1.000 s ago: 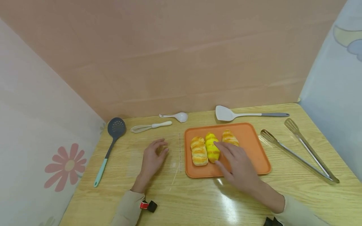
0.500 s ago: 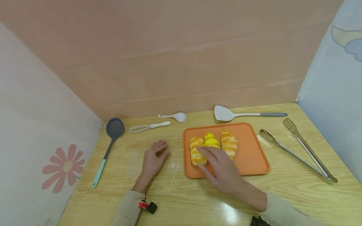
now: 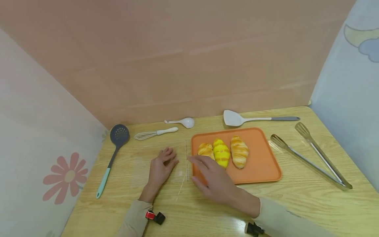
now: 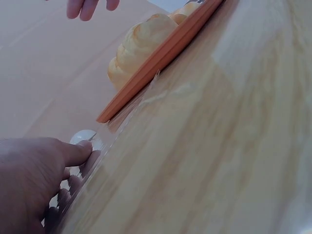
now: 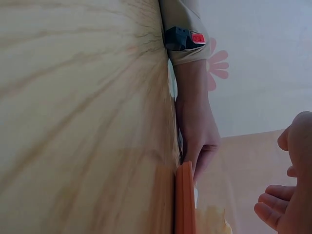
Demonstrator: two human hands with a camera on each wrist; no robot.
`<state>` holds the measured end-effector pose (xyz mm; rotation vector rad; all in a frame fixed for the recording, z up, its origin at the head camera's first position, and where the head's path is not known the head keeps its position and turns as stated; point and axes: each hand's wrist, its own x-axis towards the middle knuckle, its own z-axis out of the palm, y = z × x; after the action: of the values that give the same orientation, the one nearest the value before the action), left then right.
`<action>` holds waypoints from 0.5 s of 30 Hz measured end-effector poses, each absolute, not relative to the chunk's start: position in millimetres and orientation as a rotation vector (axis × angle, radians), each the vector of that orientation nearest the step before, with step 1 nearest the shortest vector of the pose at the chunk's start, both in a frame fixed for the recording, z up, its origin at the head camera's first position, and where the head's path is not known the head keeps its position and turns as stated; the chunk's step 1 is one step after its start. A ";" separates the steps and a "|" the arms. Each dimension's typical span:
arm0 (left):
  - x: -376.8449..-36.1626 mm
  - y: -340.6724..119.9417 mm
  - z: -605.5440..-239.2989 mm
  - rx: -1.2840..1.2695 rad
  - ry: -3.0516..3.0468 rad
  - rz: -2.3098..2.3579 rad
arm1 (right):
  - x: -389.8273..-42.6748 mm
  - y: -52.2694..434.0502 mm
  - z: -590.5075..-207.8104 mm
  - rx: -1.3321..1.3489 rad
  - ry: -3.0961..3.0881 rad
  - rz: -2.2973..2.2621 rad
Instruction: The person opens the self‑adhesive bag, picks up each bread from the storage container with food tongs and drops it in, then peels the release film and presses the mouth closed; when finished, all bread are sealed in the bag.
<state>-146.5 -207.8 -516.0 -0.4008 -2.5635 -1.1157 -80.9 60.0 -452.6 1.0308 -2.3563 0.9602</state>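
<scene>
An orange tray [image 3: 260, 164] lies on the wooden table and carries three bread rolls side by side: a golden one [image 3: 205, 149] at the left, a yellow one [image 3: 221, 152] in the middle and a brown-striped one [image 3: 239, 151] at the right. My right hand [image 3: 207, 174] hovers over the tray's left edge with loose, empty fingers, partly hiding the left roll. My left hand [image 3: 161, 164] rests flat on a clear plastic sheet [image 3: 142, 168] just left of the tray. In the left wrist view its fingers [image 4: 73, 153] press the film, with the tray [image 4: 161, 56] and a roll [image 4: 141, 41] beyond.
A dark slotted spoon [image 3: 113, 151], a whisk [image 3: 155, 133] and a white spoon [image 3: 185, 122] lie at the back left. A white spatula [image 3: 254, 119] sits behind the tray, and metal tongs [image 3: 311, 158] lie to its right. Pink and pale walls enclose the table.
My right hand has slid leftward across the tray, from over the right and middle rolls to the tray's left edge. The left hand has stayed on the sheet.
</scene>
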 end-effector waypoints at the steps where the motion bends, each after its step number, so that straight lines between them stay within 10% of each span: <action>1: -146.5 -208.0 -516.5 -0.408 -2.560 -1.111 | -81.2 57.3 -452.4 1.036 -2.366 0.968; 15: -144.2 -208.7 -514.8 -0.398 -2.574 -1.169 | -77.5 33.7 -460.2 1.070 -2.533 1.184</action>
<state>-144.2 -208.7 -514.8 -0.3984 -2.5740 -1.1689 -77.5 33.7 -460.2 1.0704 -2.5328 1.1844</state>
